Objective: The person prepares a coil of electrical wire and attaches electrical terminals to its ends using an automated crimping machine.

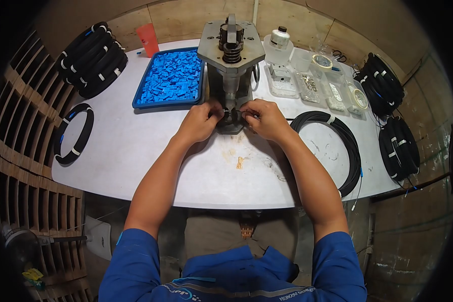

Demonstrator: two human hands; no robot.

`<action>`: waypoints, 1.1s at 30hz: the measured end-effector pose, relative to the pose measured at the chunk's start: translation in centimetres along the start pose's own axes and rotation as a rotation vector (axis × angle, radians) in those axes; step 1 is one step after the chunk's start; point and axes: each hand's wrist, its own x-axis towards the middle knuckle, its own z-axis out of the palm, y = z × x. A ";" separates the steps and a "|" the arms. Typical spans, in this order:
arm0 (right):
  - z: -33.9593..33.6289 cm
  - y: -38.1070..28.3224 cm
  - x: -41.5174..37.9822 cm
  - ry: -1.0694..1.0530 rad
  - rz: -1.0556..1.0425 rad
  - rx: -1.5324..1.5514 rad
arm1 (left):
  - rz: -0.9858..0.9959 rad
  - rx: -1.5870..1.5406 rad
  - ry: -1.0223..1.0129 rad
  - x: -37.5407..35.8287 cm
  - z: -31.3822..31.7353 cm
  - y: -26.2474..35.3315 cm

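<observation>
Left hand (pixel 200 122) and right hand (pixel 267 118) flanked the press ram (pixel 230 85), fingers pinched together, on what I couldn't tell; black cable coil (pixel 352 146) lay right of it, apparently so its end reached between them.

- You are facing a grey metal press (pixel 230 75) toward the far edge of the white table (pixel 211 186).
- Bright blue pieces (pixel 168 75) are filling a dark blue tray (pixel 168 103).
- A cup (pixel 147 40) is showing red near the far-left corner.
- Black coils (pixel 91 63), banded white, are flanking the left and right edges.
- You are wearing blue sleeves (pixel 136 267).
</observation>
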 end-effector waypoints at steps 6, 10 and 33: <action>0.1 0.0 0.0 0.009 -0.015 -0.004 | -0.005 0.001 -0.001 0.0 0.1 -0.1; 0.0 0.0 0.0 0.016 -0.044 -0.018 | -0.024 0.001 -0.005 0.0 0.0 0.0; 0.1 0.1 0.0 0.000 -0.013 -0.004 | 0.003 -0.002 0.001 -0.1 -0.1 0.3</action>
